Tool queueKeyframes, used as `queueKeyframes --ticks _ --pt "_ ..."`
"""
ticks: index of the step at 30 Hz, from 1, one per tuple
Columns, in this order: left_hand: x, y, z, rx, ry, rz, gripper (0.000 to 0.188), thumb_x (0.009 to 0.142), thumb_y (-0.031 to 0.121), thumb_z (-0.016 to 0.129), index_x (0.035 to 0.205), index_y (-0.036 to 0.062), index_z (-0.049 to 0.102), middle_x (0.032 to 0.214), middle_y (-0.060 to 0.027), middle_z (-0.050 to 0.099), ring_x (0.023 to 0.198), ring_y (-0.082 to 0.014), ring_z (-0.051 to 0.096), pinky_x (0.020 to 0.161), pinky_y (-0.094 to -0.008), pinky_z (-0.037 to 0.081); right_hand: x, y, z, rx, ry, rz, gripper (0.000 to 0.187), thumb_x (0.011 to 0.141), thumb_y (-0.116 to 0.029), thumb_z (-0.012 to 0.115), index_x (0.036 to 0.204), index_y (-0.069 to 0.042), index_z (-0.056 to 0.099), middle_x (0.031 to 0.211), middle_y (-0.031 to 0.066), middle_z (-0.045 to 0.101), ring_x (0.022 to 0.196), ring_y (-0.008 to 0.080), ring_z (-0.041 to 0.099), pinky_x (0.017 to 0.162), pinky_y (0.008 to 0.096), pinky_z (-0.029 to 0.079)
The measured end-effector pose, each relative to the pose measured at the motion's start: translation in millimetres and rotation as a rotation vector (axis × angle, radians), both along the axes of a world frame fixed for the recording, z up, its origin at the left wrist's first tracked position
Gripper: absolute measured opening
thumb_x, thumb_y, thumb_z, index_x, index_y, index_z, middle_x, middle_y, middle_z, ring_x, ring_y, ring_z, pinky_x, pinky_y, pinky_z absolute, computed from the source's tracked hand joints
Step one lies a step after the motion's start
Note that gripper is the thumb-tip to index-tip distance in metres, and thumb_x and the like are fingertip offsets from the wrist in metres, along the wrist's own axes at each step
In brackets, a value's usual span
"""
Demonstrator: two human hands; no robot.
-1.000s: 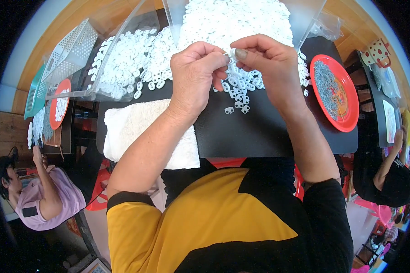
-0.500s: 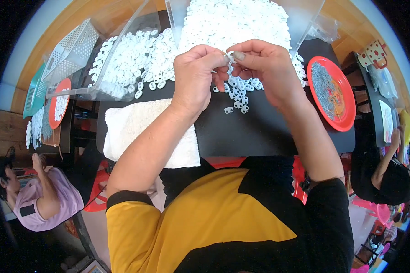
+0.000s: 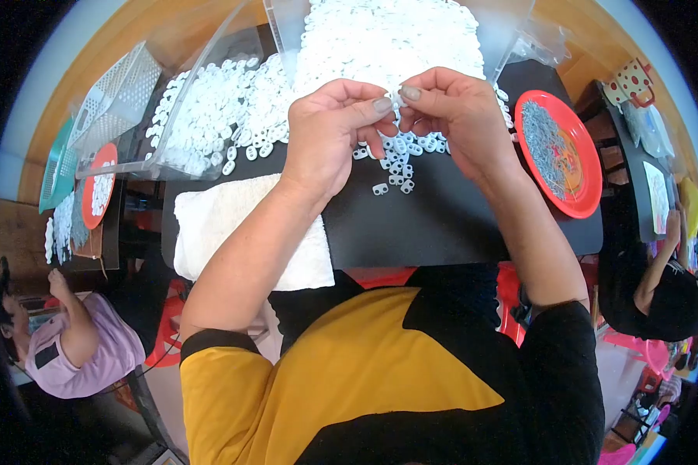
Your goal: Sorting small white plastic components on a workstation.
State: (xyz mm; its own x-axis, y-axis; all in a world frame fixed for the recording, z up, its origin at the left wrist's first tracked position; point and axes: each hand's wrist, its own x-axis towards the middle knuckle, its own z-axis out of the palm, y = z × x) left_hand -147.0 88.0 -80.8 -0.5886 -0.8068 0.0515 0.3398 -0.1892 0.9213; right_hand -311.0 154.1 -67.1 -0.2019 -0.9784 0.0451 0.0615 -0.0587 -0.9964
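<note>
Above the black table my left hand [image 3: 322, 136] and my right hand [image 3: 467, 122] meet fingertip to fingertip. Both are closed in a pinch, thumb against forefinger, on a small white plastic piece [image 3: 395, 99] that the fingers mostly cover. Just beneath them lies a loose group of small white two-holed plastic pieces [image 3: 396, 167]. A large heap of white pieces [image 3: 388, 46] rises behind my hands in a clear plastic bin [image 3: 513, 31]. More white pieces [image 3: 209, 108] lie left of my left hand, in and around another clear bin.
A folded white cloth [image 3: 236, 225] lies at the table's [image 3: 426, 232] front left. On the right is a red plate [image 3: 591, 174] of thin grey pieces. White baskets [image 3: 116, 93] stand far left. One person [image 3: 85, 345] sits at the left, another [image 3: 659, 302] at the right.
My fingertips have shifted slightly around the small white piece, now covering more of it. The whole view has slid a little, moving the bins and plate leftward.
</note>
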Motion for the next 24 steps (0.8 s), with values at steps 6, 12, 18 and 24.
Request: queueKeyframes --ticks 6,12,18,24 --pt "-3 2 -1 -0.021 -0.015 0.032 0.013 0.088 0.002 0.063 0.097 -0.0070 0.061 0.081 -0.0149 0.066 0.067 -0.0199 0.065 0.050 -0.0264 0.049 -1 -1 -4 0.025 -0.050 0.048 0.016 0.091 -0.016 0.062 0.094 0.000 0.065 0.076 0.0048 0.065 0.066 0.0111 0.059 0.062 0.0229 0.047" --pt "-2 2 -1 -0.042 0.024 0.015 0.015 0.086 -0.001 0.063 0.100 -0.0076 0.061 0.082 -0.0153 0.066 0.068 -0.0197 0.065 0.050 -0.0259 0.050 2 1 -3 0.003 -0.038 0.040 0.017 0.093 -0.018 0.062 0.094 -0.001 0.065 0.075 0.0048 0.065 0.066 0.0113 0.060 0.060 0.0229 0.047" --pt "-4 4 -2 -0.122 0.059 0.029 0.020 0.084 -0.004 0.066 0.103 -0.0082 0.062 0.086 -0.0147 0.068 0.068 -0.0168 0.064 0.050 -0.0238 0.050 -1 4 -3 -0.002 -0.061 0.114 0.018 0.094 -0.020 0.060 0.091 -0.003 0.065 0.072 0.0040 0.063 0.063 0.0108 0.060 0.058 0.0216 0.045" --pt "-2 5 0 -0.176 0.058 -0.028 0.026 0.083 -0.004 0.067 0.108 -0.0078 0.062 0.087 -0.0143 0.068 0.067 -0.0153 0.063 0.050 -0.0237 0.050 -7 9 2 -0.011 -0.020 0.164 0.019 0.094 -0.021 0.060 0.087 -0.004 0.063 0.069 0.0016 0.060 0.059 0.0102 0.058 0.055 0.0205 0.041"
